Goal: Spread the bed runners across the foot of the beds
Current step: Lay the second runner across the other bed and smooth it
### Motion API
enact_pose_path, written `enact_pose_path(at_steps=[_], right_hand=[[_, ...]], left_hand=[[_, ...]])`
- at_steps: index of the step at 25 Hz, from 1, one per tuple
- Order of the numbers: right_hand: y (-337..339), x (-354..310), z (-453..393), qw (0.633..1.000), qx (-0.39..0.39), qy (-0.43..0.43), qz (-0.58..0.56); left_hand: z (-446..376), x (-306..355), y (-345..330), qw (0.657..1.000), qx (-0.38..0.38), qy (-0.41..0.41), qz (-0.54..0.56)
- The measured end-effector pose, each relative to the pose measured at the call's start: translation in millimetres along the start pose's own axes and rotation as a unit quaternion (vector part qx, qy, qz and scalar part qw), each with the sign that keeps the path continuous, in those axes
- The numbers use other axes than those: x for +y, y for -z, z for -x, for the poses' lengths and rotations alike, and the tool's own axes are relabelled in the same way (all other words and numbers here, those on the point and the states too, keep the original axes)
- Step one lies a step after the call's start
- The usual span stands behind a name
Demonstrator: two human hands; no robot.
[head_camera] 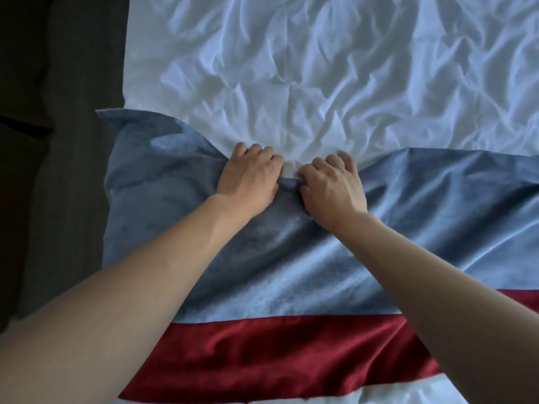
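Blue velvet-like cloth, the blue bed runner (291, 258), is laid across the near part of the bed, over a wrinkled white sheet (320, 68). Its far edge is pulled toward the middle, where it is bunched into a small ridge between the two hands; from that ridge the edge climbs away to the left, up to a raised corner that overhangs the left side of the bed, and runs nearly level to the right until it is cut off by the frame. The near edge of the blue runner is seen as a straight line against a red bed runner (277, 360), which lies just beside it, closer to the person, and appears to pass under it. Beyond the red runner's near edge a strip of white sheet is shown at the bottom of the view.

The left hand (250, 176) is set on the far edge of the blue runner with its fingers curled down and its thumb closed against the fold, so the cloth is gripped. The right hand (332, 185) is placed just beside it, fingers curled likewise and the same ridge pinched at the thumb. The two hands are nearly touching.

To the left of the bed a dark floor (58, 141) is seen, open along the whole side. Past the hands, the white sheet is spread wide and uncovered.
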State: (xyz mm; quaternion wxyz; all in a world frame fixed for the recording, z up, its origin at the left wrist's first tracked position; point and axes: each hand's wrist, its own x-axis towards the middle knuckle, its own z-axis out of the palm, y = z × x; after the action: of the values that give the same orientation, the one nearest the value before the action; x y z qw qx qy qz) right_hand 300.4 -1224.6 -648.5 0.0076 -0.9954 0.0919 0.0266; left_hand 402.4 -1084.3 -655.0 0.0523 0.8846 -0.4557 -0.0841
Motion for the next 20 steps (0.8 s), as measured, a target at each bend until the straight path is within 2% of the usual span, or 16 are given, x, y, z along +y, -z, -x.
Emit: enact_pose_path(at_steps=[3, 8, 10, 12, 14, 17, 20], right_hand=[[-1, 6, -11, 0.999, 0.021, 0.017, -0.029], [10, 29, -57, 0.997, 0.063, -0.008, -0.043], [10, 42, -65, 0.998, 0.031, 0.021, -0.051], [7, 58, -58, 0.998, -0.001, 0.036, -0.058], [5, 77, -41, 0.997, 0.026, 0.026, -0.065], [7, 101, -28, 0.995, 0.062, -0.012, -0.082], [8, 103, -18, 0.993, 0.065, 0.0, -0.102]], left_hand=[[-9, 6, 0, 1.0, -0.007, 0.0, -0.001], [-52, -12, 20, 0.996, 0.064, 0.058, -0.015], [-61, -8, 21, 0.998, 0.031, 0.056, 0.023], [-62, 7, 17, 0.998, -0.021, 0.011, 0.059], [-62, 16, 15, 0.997, -0.018, -0.014, 0.08], [-66, 14, 24, 0.992, 0.028, -0.001, 0.126], [-57, 29, 27, 0.99, -0.018, -0.029, 0.134]])
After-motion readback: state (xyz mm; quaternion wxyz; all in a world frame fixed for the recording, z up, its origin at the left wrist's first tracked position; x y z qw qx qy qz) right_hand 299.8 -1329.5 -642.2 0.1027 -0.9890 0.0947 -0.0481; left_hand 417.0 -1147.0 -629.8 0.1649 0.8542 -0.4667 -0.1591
